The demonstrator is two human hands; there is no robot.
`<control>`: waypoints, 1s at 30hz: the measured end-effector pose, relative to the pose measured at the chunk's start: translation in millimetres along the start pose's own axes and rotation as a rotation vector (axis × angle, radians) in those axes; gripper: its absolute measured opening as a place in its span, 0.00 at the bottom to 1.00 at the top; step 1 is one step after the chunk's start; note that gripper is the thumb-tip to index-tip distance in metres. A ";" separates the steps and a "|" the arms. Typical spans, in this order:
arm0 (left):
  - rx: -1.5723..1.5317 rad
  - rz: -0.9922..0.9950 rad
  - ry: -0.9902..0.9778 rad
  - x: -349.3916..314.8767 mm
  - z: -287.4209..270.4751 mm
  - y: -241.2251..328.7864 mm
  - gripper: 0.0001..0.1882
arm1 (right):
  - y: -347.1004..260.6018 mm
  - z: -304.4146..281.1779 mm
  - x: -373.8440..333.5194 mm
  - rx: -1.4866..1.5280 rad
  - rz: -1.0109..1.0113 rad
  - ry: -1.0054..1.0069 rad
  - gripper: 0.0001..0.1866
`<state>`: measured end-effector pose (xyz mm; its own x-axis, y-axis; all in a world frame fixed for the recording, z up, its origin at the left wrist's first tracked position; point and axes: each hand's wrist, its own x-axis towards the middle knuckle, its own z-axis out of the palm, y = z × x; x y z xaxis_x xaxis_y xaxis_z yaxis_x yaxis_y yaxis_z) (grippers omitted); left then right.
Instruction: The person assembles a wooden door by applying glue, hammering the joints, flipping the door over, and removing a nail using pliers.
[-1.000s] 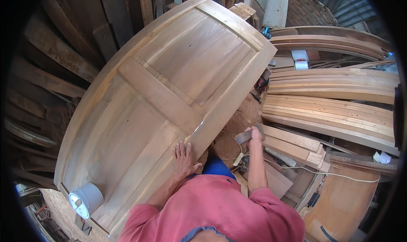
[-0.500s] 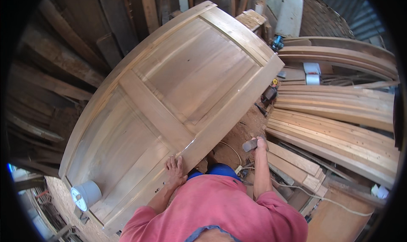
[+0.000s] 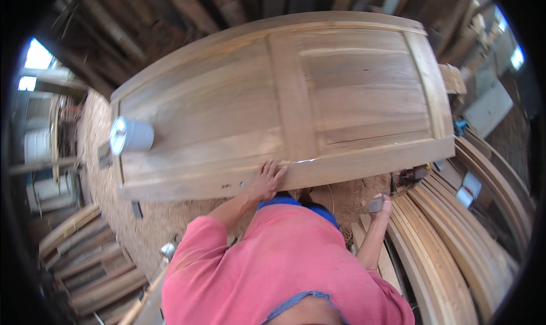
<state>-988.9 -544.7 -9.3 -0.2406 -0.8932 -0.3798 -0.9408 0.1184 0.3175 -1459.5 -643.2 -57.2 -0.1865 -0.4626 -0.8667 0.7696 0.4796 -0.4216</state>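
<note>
A wooden panelled door (image 3: 293, 103) lies flat across the space in front of me. My left hand (image 3: 268, 180) rests on its near rail, palm down and fingers stretched out, beside a thin whitish line along the joint. Away from the door, to the right, my right hand (image 3: 385, 205) grips a small grey block (image 3: 376, 204) that looks like a sanding block. A white bucket (image 3: 135, 136) with a pale lid stands on the door's left end.
Long timber boards (image 3: 441, 251) are stacked at the right, close to my right arm. A dark power tool (image 3: 410, 176) lies by the door's right end. More planks (image 3: 96, 262) are piled at the lower left, and upright boards (image 3: 187, 6) line the far side.
The view has swung left, so the door now lies nearly level across it and more of the left side shows. My left hand remains on the rail; the right still holds the block.
</note>
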 end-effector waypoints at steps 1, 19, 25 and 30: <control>0.003 -0.002 0.015 0.7 2.0 -1.0 0.56 | -2.9 8.4 7.3 0.119 0.008 0.105 0.05; -0.177 -0.513 0.265 -119.0 29.9 -52.2 0.61 | 70.5 -55.7 -31.7 0.077 0.172 -0.105 0.12; -0.040 -0.528 0.222 -203.3 43.7 -155.2 0.63 | 161.0 -18.8 -75.2 0.192 0.049 0.062 0.12; -0.077 -0.391 0.310 -222.5 46.3 -178.7 0.62 | 219.4 76.2 -139.8 0.164 0.401 -0.489 0.08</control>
<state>-778.3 -347.0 -21.8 0.2191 -0.9526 -0.2112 -0.9235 -0.2723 0.2703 -1218.1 -530.2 -8.2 0.4040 -0.5758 -0.7108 0.8120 0.5835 -0.0112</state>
